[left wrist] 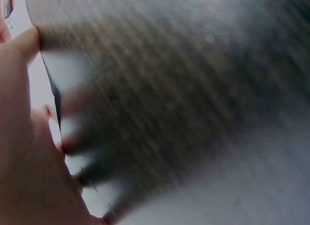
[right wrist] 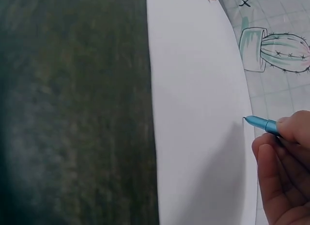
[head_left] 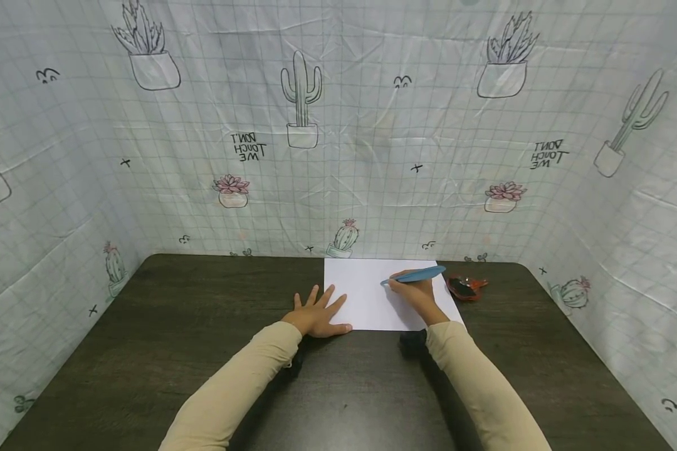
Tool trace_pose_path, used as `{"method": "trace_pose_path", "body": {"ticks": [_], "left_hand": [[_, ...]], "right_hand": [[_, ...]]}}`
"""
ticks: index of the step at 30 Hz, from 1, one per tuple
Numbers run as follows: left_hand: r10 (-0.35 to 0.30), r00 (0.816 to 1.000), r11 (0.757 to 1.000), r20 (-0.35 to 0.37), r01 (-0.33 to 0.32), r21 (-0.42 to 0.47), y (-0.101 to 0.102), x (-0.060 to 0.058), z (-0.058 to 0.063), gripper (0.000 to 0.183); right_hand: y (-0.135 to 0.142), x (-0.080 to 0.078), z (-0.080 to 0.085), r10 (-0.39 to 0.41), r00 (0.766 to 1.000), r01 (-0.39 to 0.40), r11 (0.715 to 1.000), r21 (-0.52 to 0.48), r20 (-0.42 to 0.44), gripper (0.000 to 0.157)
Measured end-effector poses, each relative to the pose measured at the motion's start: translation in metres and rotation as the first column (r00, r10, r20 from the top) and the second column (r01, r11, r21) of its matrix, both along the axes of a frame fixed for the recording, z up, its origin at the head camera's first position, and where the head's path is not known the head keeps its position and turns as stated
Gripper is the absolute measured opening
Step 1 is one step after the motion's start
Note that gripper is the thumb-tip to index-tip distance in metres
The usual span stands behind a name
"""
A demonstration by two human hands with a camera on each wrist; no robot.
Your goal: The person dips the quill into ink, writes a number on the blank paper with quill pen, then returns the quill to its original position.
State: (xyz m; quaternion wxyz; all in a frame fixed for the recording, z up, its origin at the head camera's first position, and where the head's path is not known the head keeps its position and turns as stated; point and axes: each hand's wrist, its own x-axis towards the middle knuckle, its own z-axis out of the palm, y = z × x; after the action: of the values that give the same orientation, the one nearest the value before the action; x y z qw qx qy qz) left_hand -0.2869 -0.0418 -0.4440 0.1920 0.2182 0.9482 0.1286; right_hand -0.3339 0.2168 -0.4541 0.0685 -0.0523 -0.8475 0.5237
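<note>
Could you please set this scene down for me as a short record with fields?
Surface: dark wood-look table
Backdrop: white grid-patterned cloth with plant drawings
Paper: white sheet lying on the table
Left hand: left hand rests with fingers spread at the sheet's left edge
Right hand: right hand holds a blue pen over the sheet
Pen tip: at the sheet; contact unclear
Other item: red-and-black object right of the sheet, identity unclear

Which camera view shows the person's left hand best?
The head view, with the left hand whole, its fingers spread. The left wrist view shows it close but cropped; the right wrist view, only a bit at the top edge.
</note>
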Motion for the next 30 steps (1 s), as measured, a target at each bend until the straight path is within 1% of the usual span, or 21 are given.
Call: {"method": "trace_pose_path", "body": {"ticks": [2,4,8,15,22,30], "left_hand": [[0.005,1.000,1.000,0.003,-0.005,0.004,0.000,0.000,-0.001,0.079],[0.009,1.000,1.000,0.005,-0.009,-0.004,-0.001,0.001,-0.002,0.079],[0.011,1.000,1.000,0.007,-0.011,-0.010,-0.003,0.003,-0.001,0.077],[0.002,1.000,1.000,-0.007,-0.002,-0.011,0.000,0.002,0.000,0.078],[-0.003,1.000,1.000,-0.006,0.003,-0.019,0.002,0.002,0.000,0.078],[-0.001,1.000,1.000,-0.010,0.001,-0.003,0.003,0.003,0.001,0.077]], "right_hand": [[-0.001,0.002,0.000,0.026,1.000,-0.027,0.999,-0.032,-0.008,0.022],[-0.003,0.003,0.000,0.050,0.999,-0.050,0.998,-0.035,-0.011,0.023],[-0.003,0.005,0.001,0.090,0.996,-0.090,0.996,0.006,-0.003,0.022],[0.001,0.010,0.003,0.118,0.993,-0.118,0.993,-0.006,0.019,0.023],[0.006,0.019,0.005,0.139,0.990,-0.139,0.990,0.019,0.025,0.022],[0.013,0.029,0.008,0.186,0.982,-0.187,0.982,0.031,0.042,0.023]]}}
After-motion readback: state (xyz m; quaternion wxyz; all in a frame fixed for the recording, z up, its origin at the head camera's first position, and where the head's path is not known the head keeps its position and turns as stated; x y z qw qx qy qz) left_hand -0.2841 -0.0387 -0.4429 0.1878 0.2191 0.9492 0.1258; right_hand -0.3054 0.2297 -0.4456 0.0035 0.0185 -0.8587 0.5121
